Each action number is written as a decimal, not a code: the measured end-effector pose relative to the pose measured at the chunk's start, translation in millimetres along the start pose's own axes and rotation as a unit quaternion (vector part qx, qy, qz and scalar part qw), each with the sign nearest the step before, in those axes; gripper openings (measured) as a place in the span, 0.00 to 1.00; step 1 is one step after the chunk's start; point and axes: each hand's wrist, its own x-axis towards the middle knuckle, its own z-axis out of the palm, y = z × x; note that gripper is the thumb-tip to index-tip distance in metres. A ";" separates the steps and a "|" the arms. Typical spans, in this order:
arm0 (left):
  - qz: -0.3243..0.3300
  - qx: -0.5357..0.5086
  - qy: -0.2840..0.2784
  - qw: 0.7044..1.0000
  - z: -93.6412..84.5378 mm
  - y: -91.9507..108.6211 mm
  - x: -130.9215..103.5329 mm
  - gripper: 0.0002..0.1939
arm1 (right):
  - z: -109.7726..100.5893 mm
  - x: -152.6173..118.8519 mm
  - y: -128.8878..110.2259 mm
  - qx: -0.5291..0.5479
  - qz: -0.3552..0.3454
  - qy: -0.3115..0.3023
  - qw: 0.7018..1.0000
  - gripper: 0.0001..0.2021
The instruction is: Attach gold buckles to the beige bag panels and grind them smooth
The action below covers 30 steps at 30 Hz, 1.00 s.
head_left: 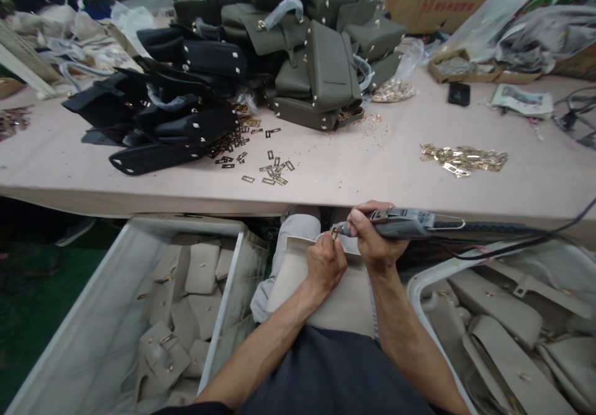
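Observation:
A beige leather bag piece [289, 278] lies across my lap. My left hand [325, 261] rests on it, its fingers pinched around a small gold-coloured metal fitting [334, 233] by the bag's upper edge. My right hand [378, 246] is wrapped round a grey electric screwdriver [410, 222], held nearly level. The tool's tip points left and meets the fitting, or comes very close to it; the exact contact is too small to tell. A dark cable runs from the tool's rear to the right.
White crates with beige bags stand left [233, 291] and right [419, 272]. On the table [326, 182] lie black bags [195, 126], olive bags [330, 70], loose metal frames [274, 169], a gold fittings pile [465, 159] and a black box [459, 94].

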 end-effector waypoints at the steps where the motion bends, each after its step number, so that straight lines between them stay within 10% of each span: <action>1: -0.005 -0.001 0.001 1.000 0.6 0.4 1.3 0.09 | 1.3 1.4 0.5 -0.004 -0.019 0.012 1.000 0.10; 13: -0.075 0.023 0.018 0.997 13.1 6.3 62.5 0.08 | 6.7 52.7 -12.1 0.070 -0.065 0.034 0.995 0.06; 30: -0.205 0.123 -0.132 0.962 1.1 36.5 100.1 0.16 | 24.2 99.5 25.7 0.050 -0.043 -0.016 0.998 0.10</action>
